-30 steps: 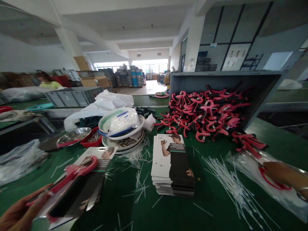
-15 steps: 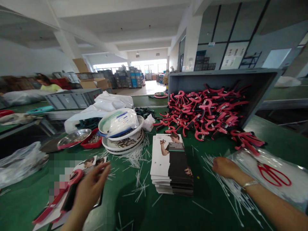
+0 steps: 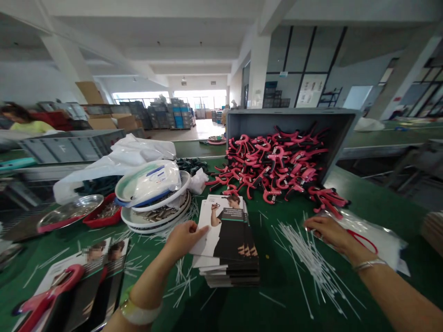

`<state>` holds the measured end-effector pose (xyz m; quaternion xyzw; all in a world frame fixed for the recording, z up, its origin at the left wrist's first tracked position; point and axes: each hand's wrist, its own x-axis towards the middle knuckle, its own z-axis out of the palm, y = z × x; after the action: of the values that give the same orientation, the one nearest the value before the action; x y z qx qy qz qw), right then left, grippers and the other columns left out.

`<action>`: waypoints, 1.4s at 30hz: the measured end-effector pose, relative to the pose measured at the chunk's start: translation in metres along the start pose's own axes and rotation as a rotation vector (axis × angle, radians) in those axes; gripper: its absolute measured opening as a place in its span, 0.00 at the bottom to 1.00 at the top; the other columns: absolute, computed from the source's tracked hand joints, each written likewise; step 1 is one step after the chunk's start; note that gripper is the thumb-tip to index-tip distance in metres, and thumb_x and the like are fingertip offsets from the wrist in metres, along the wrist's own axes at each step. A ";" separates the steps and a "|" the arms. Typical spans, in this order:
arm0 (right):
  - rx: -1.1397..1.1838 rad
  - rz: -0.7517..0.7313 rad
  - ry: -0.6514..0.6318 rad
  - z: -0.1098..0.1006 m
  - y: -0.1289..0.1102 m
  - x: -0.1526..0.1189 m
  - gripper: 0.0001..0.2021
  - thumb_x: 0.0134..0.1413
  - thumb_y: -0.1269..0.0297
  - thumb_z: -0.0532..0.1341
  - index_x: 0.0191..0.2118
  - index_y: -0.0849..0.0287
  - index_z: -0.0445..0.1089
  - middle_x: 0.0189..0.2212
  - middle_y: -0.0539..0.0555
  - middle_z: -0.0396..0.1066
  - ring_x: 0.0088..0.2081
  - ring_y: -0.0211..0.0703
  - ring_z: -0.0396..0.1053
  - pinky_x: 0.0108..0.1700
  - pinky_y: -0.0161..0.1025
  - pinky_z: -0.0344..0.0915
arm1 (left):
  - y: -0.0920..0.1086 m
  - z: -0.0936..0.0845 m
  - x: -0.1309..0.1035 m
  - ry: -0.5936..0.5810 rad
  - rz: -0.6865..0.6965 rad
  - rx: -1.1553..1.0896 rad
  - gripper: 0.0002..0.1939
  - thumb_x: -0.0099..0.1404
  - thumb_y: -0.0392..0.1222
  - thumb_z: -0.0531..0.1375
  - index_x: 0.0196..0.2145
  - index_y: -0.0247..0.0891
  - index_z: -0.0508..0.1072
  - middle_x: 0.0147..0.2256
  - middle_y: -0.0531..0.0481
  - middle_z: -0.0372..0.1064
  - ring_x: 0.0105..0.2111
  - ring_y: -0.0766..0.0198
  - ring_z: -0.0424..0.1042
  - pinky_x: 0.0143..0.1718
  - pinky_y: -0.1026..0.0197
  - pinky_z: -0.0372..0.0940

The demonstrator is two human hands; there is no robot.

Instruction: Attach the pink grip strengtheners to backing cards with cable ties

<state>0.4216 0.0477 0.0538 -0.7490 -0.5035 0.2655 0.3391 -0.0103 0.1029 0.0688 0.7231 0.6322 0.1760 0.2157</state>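
My left hand (image 3: pixel 183 237) pinches the left edge of the top printed card (image 3: pixel 221 228). That card lies slightly skewed on a stack of cards (image 3: pixel 238 276). My right hand (image 3: pixel 325 230) is closed at the far end of a bundle of white cable ties (image 3: pixel 313 263), with a thin tie end sticking up from the fingertips. At the lower left, a pink and black hand grip (image 3: pixel 55 295) rests on a printed card (image 3: pixel 86 276), with another card beside it.
A tipped grey crate (image 3: pixel 290 112) spills pink hand grips (image 3: pixel 277 161) at the back right. White basins (image 3: pixel 155 226) with metal parts, a red tray (image 3: pixel 100 219) and a steel dish (image 3: pixel 69 212) stand at left. A clear bag (image 3: pixel 380 235) lies beyond my right hand.
My left hand has moved right from the hand grip at lower left to the card stack and taken hold of the top card. My right hand stays by the cable ties. The view has shifted.
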 end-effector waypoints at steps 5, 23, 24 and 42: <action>0.288 0.069 -0.037 -0.008 -0.015 -0.008 0.18 0.34 0.50 0.61 0.28 0.60 0.67 0.26 0.55 0.71 0.18 0.30 0.55 0.15 0.27 0.41 | 0.009 -0.019 -0.009 0.076 0.008 0.037 0.22 0.55 0.62 0.53 0.23 0.38 0.68 0.20 0.52 0.65 0.23 0.63 0.63 0.24 0.63 0.47; 0.634 -0.110 -0.346 0.050 -0.132 -0.046 0.19 0.41 0.51 0.66 0.30 0.61 0.65 0.25 0.49 0.69 0.17 0.26 0.55 0.16 0.25 0.43 | 0.070 0.009 -0.023 -0.217 -0.102 -1.456 0.29 0.49 0.38 0.66 0.48 0.41 0.62 0.36 0.50 0.74 0.30 0.62 0.73 0.33 0.60 0.67; 0.583 -0.148 -0.337 0.055 -0.135 -0.047 0.18 0.44 0.50 0.64 0.31 0.60 0.65 0.25 0.49 0.69 0.17 0.27 0.56 0.16 0.26 0.44 | 0.072 0.012 -0.022 -0.206 -0.090 -1.482 0.29 0.49 0.38 0.67 0.48 0.41 0.62 0.37 0.50 0.74 0.31 0.61 0.73 0.35 0.59 0.66; -1.125 -0.912 -0.026 0.073 -0.196 -0.084 0.10 0.55 0.73 0.54 0.30 0.59 0.71 0.27 0.56 0.72 0.30 0.45 0.69 0.25 0.36 0.51 | 0.082 0.014 -0.032 -0.097 -0.012 -1.416 0.19 0.52 0.39 0.62 0.42 0.41 0.61 0.31 0.52 0.71 0.27 0.64 0.70 0.32 0.61 0.64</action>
<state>0.2250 0.0387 0.1647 -0.5224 -0.8302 -0.1928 -0.0264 0.0612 0.0607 0.1017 0.4127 0.3597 0.5110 0.6627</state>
